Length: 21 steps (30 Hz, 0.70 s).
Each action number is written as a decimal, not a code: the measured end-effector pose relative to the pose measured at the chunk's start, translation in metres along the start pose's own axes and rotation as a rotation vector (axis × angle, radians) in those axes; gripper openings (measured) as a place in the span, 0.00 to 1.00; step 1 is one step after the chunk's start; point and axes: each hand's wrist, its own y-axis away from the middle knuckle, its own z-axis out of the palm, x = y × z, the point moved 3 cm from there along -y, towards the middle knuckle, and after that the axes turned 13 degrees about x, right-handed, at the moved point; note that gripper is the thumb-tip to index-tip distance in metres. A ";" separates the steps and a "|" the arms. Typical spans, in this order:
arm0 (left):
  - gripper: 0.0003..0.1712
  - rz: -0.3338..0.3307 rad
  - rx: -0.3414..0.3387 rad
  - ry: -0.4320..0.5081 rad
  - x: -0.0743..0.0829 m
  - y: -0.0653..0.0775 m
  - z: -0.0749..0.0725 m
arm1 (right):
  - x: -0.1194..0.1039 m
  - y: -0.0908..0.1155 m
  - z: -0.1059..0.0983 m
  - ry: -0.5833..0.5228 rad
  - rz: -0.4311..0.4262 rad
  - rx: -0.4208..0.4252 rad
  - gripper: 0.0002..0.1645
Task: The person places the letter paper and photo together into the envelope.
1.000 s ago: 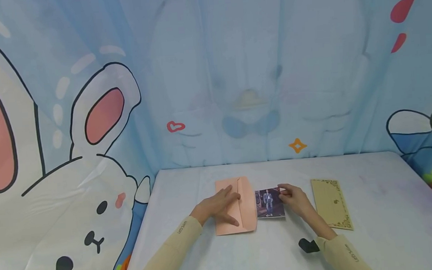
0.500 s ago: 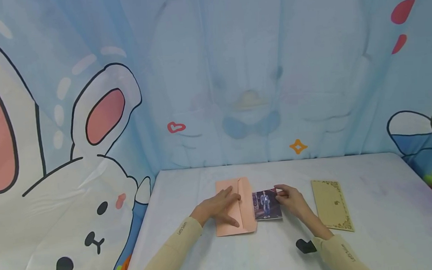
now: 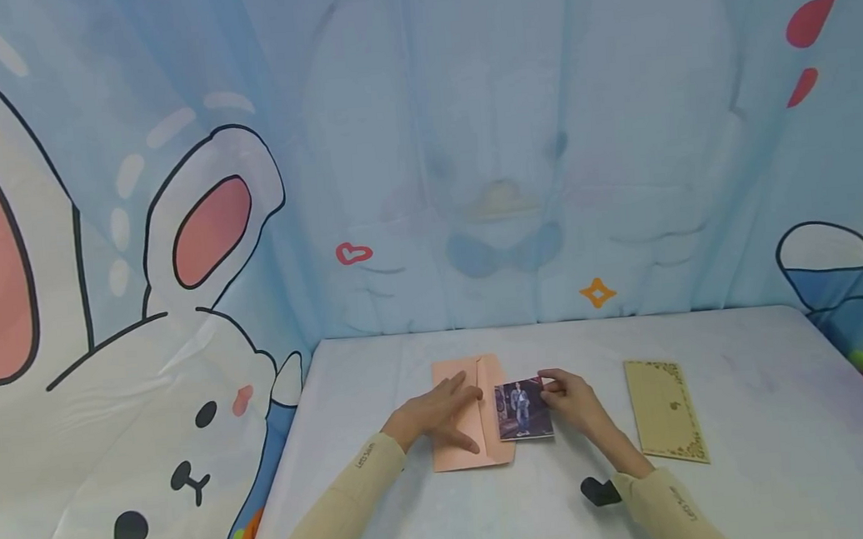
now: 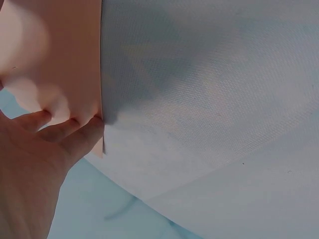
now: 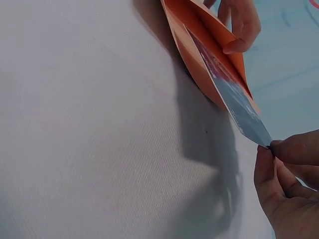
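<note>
Photo, a small dark print with a standing figure, is at the right side of the peach envelope, its left part over the unfolded flap and its right part reaching past it. In the right wrist view the photo is tilted, and the envelope's mouth gapes around its far end; I cannot tell whether its edge is inside the pocket. The right hand has its grip closed on the photo's right edge, pinched between thumb and finger. The left hand does not grip around anything: its fingers are spread on the envelope's body, and they cover a portion of it. Near the right sleeve a black object shows, partly hidden. Farther right, well apart from the photo, a yellow card with ornamented border lies slightly slanted on the white worktop. Behind hangs a pale blue curtain, and at left a cartoon rabbit is printed.
</note>
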 end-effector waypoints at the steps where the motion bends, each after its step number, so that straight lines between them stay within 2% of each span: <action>1: 0.52 0.000 0.000 0.001 0.000 0.000 0.000 | -0.001 0.000 0.001 -0.001 0.006 0.000 0.24; 11: 0.52 0.006 0.003 -0.005 -0.001 -0.002 0.001 | -0.006 -0.003 0.010 -0.027 -0.007 -0.004 0.24; 21: 0.56 -0.036 -0.014 -0.004 -0.002 -0.004 0.003 | -0.009 -0.002 0.019 -0.015 0.015 -0.026 0.24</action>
